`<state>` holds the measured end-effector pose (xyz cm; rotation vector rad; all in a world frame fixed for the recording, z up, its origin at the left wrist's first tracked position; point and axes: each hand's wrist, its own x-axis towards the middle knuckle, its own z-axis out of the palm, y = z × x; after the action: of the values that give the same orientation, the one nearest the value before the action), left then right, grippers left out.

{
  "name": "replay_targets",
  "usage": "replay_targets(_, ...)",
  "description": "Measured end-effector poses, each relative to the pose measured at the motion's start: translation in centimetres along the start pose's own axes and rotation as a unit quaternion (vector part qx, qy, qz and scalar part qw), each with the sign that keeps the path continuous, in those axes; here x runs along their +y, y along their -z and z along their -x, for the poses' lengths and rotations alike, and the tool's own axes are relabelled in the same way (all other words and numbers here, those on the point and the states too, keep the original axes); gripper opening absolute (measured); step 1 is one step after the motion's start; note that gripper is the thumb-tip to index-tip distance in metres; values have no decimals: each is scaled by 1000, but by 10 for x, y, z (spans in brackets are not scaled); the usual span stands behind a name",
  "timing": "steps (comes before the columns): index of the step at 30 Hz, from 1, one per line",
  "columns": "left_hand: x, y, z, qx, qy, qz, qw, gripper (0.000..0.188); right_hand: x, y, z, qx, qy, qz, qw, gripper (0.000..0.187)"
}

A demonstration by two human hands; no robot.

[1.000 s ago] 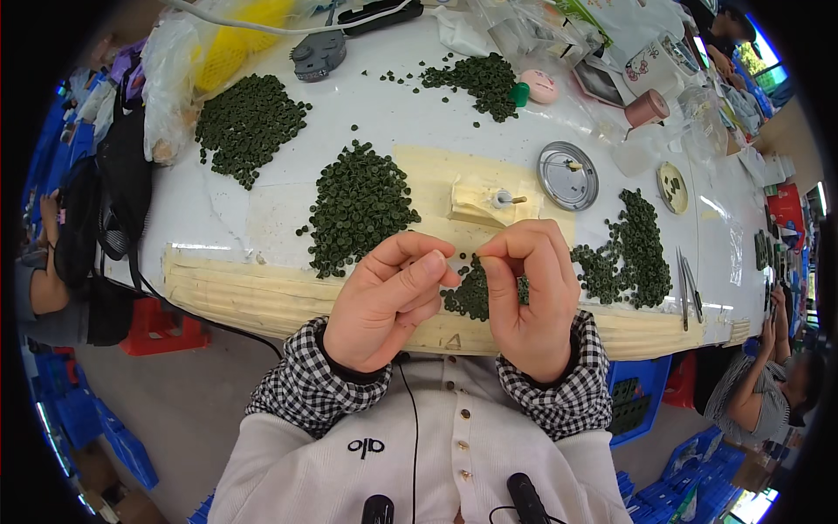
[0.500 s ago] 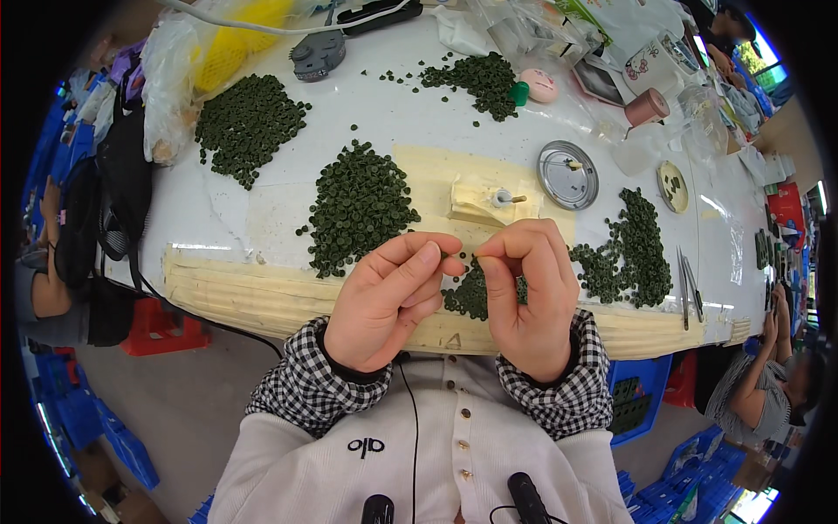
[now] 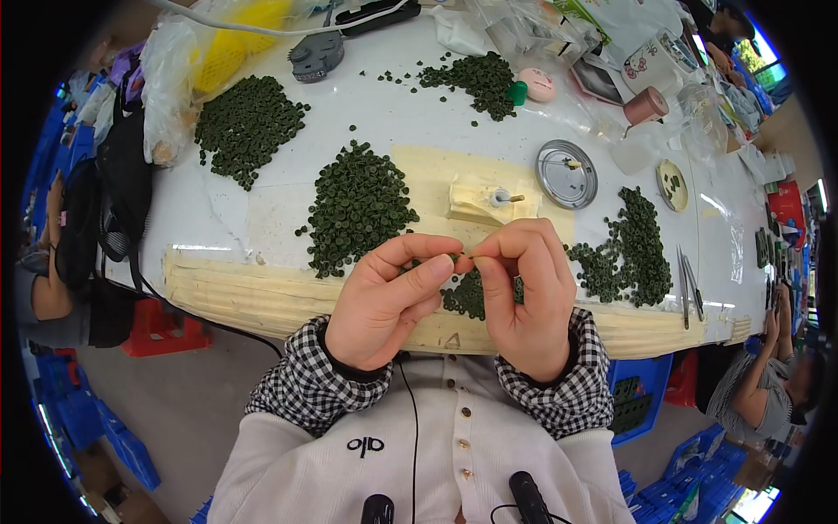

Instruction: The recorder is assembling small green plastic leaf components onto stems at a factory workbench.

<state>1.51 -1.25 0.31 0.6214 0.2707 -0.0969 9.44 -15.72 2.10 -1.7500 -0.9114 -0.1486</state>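
My left hand (image 3: 391, 301) is closed in a pinch, with a small dark green round piece (image 3: 455, 257) at its fingertips. Facing it, my right hand (image 3: 531, 293) pinches something tiny that I cannot make out; the fingertips of both hands nearly meet. Beneath them lies a small pile of dark green pieces (image 3: 465, 298), partly hidden by my right hand. Left of the hands is a larger heap of round green pieces (image 3: 360, 203). Just beyond the fingers stands a tape-covered block (image 3: 471, 201) with a small metal post on top.
More green heaps lie at far left (image 3: 246, 127), far centre (image 3: 480, 83) and right (image 3: 642, 249). A round metal lid (image 3: 567, 194), a small dish (image 3: 667, 194) and tweezers (image 3: 691, 284) are to the right. Plastic bags (image 3: 170, 79) and a thread spool (image 3: 646, 106) stand farther back.
My left thumb has shifted slightly toward the right hand, and the fingertips are closer together. A green piece now shows at the left fingertips.
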Motion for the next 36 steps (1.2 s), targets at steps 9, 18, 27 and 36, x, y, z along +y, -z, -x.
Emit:
replay_targets(9, -3, -7, 1, 34, -25, -19, 999, 16, -2, 0, 0, -9, -17, 0, 1000, 10)
replay_targets(18, -7, -7, 0, 63, -58, -53, 995, 16, -3, 1, 0, -20, -7, 35, 999, 11)
replay_targets(27, -12, -10, 1, 69, -89, -33, 993, 15, -9, -1, 2, 4, -18, 34, 999, 12)
replay_targets(36, -6, 3, 2, -25, -63, 5, 998, 15, -7, 11, 0, -54, -55, -107, 991, 13)
